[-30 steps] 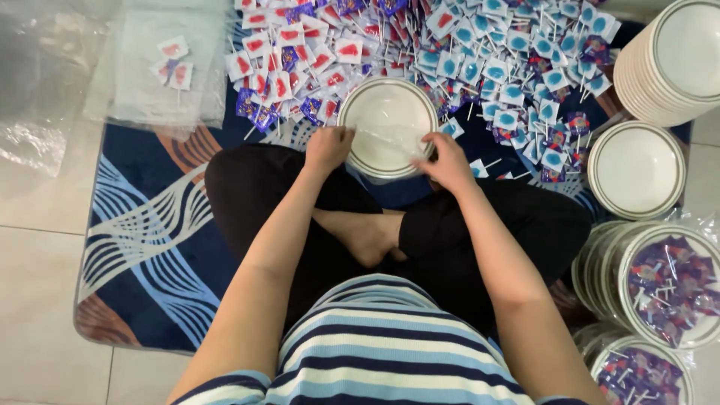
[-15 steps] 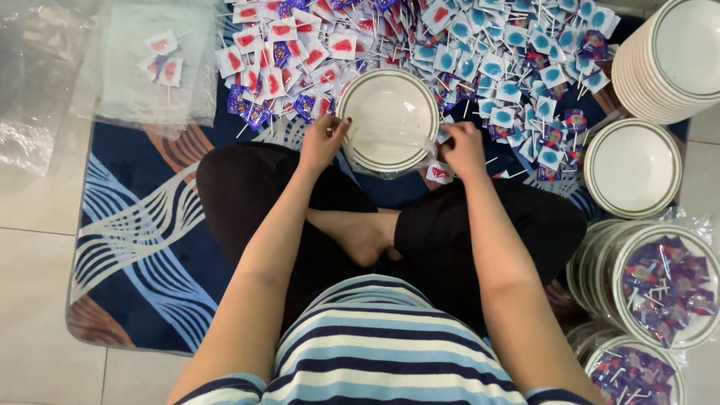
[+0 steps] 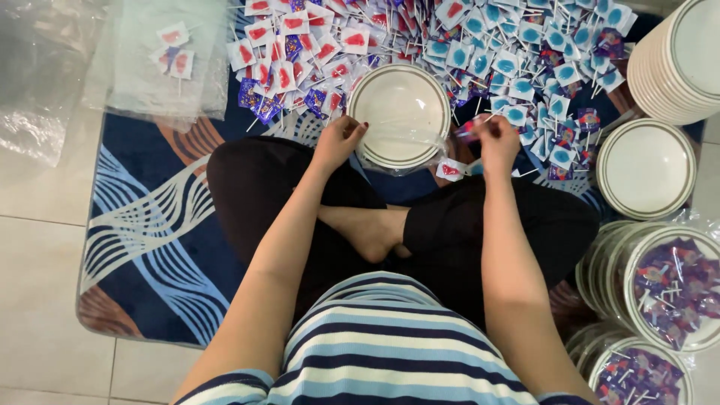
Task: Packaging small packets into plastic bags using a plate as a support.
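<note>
On the blue rug (image 3: 150,225), right in front of the crossed legs, the left hand (image 3: 339,141) is pinching the near-left rim of the white bowl (image 3: 399,112). Its grip is closing on the rim and on the thin clear bag (image 3: 420,146) wrapped around the bowl. Just right of the bowl, the right hand (image 3: 499,136) is clenching a small wrapped lollipop (image 3: 469,127), and its thin stick is pointing back toward the bowl.

The bowl is sitting flat with its open side up. It looks hard and breakable, so the rim is the safe place to hold. The bag looks soft, crinkly and slippery. The lollipop looks very light, with the stick as its long way.

Behind the bowl, a big heap of red and blue lollipops (image 3: 480,45) is lying. Far right of the bowl, a stack of empty bowls (image 3: 675,67) is standing, with filled, wrapped bowls (image 3: 671,289) nearer the person.
</note>
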